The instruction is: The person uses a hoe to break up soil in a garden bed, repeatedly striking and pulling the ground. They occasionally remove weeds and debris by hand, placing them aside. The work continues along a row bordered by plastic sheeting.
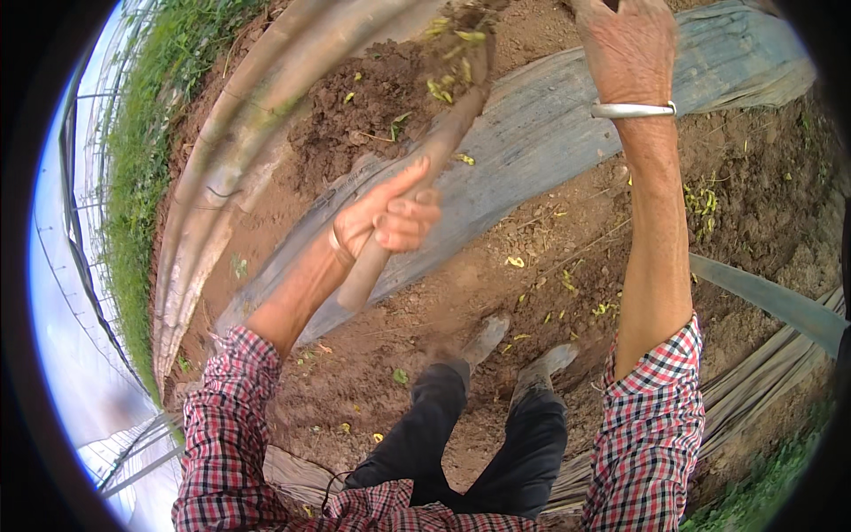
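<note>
My left hand (pixel 392 216) is closed around the wooden handle (pixel 455 123) of a tool, below the frame's middle left. The handle slants up to the right, where its upper end blurs into brown soil with yellow-green plant bits (pixel 459 60); the tool's head cannot be made out. At the top edge, my right hand (pixel 628 40) is partly cut off, its fingers out of view, so what it holds cannot be told. A long grey plastic film strip (pixel 532 136) runs beneath both arms, with loose dark soil (pixel 379 100) beside it.
Both feet, in muddy footwear (pixel 542 369), stand on bare brown soil (pixel 372 399) scattered with yellow bits. Folded plastic sheeting (pixel 199 219) lies at left beside green plants (pixel 146 153). A flat grey strip (pixel 771 292) crosses the right side, near more bunched sheeting (pixel 751 405).
</note>
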Tool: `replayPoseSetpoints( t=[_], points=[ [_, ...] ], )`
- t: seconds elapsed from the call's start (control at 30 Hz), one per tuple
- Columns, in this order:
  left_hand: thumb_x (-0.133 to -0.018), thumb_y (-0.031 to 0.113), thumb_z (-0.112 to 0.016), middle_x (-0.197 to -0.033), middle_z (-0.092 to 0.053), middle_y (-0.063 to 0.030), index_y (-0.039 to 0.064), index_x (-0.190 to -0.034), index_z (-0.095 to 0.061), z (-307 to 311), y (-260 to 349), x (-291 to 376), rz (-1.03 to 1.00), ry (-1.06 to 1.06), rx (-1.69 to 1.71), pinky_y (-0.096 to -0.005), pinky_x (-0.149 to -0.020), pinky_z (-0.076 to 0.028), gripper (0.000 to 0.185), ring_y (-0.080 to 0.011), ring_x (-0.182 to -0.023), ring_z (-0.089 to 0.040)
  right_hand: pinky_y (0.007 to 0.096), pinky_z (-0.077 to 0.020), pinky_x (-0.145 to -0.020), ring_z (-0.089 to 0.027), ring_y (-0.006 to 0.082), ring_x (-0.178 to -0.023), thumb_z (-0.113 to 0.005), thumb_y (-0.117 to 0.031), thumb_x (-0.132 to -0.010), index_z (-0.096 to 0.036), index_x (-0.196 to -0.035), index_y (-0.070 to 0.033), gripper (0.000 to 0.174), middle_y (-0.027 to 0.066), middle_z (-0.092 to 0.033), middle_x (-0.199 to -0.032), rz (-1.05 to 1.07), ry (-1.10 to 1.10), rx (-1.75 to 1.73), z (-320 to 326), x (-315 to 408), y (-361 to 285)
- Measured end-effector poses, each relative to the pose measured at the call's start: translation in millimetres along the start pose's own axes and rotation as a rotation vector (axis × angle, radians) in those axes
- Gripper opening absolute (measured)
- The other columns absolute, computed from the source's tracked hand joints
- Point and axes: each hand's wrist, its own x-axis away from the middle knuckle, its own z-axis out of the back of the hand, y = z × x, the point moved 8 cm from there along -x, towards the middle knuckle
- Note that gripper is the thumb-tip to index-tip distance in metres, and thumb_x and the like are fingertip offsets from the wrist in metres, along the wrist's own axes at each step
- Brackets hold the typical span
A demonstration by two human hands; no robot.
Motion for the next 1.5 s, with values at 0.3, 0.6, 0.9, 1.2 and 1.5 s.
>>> replayPoseSetpoints(
  t=[0.3,0.6,0.9,1.2,1.5],
  points=[
    [-0.104,0.038,-0.047,-0.056,-0.039,0.0041,0.008,-0.084,-0.042,41,-59,-14,-0.111,0.140,-0.288,-0.0215,-0.030,-0.034,0.037,-0.0031,-0.036,-0.035,0.0359,-0.0521,-0.071,-0.067,0.0216,-0.075,-0.071,-0.006,-0.079,-0.070,-0.092,0.002,0.015,0.0140,-0.071,-0.083,-0.882,-0.312,0.189,58,298,182],
    [-0.098,0.036,-0.061,-0.054,-0.043,0.0024,0.004,-0.088,-0.049,141,-272,-55,0.317,0.405,-0.929,-0.0246,-0.034,-0.036,0.035,-0.0062,-0.038,-0.043,0.0360,-0.0509,-0.073,-0.067,0.0226,-0.077,-0.073,-0.006,-0.074,-0.071,-0.094,0.004,0.023,0.0152,-0.072,-0.085,-1.524,-0.251,0.059,157,613,255],
    [-0.092,0.027,-0.064,-0.055,-0.052,-0.0079,-0.003,-0.090,-0.056,293,-374,-138,0.254,0.485,-1.580,-0.0352,-0.042,-0.044,0.031,-0.0172,-0.046,-0.053,0.0391,-0.0505,-0.092,-0.067,0.0328,-0.104,-0.067,-0.020,-0.083,-0.069,-0.113,0.000,0.036,0.0205,-0.070,-0.111,-1.370,-0.479,0.291,164,688,408],
    [-0.087,0.024,-0.064,-0.082,-0.063,-0.0340,-0.010,-0.095,-0.055,329,-369,-204,0.204,0.665,-1.729,-0.0535,-0.070,-0.051,0.036,-0.0498,-0.081,-0.063,0.0426,-0.0419,-0.107,-0.050,0.0352,-0.130,-0.074,-0.040,-0.083,-0.037,-0.146,0.002,0.085,0.0272,-0.048,-0.142,-1.431,-0.204,0.099,155,630,585],
    [-0.089,0.030,-0.066,-0.081,-0.063,-0.0339,-0.007,-0.090,-0.056,324,-376,-224,0.232,0.671,-1.794,-0.0539,-0.070,-0.051,0.039,-0.0507,-0.082,-0.062,0.0569,-0.0258,-0.116,-0.027,0.0390,-0.144,-0.069,-0.069,-0.072,-0.045,-0.145,-0.020,0.091,0.0300,-0.044,-0.143,-0.986,-0.463,0.569,63,664,554]
  ],
)
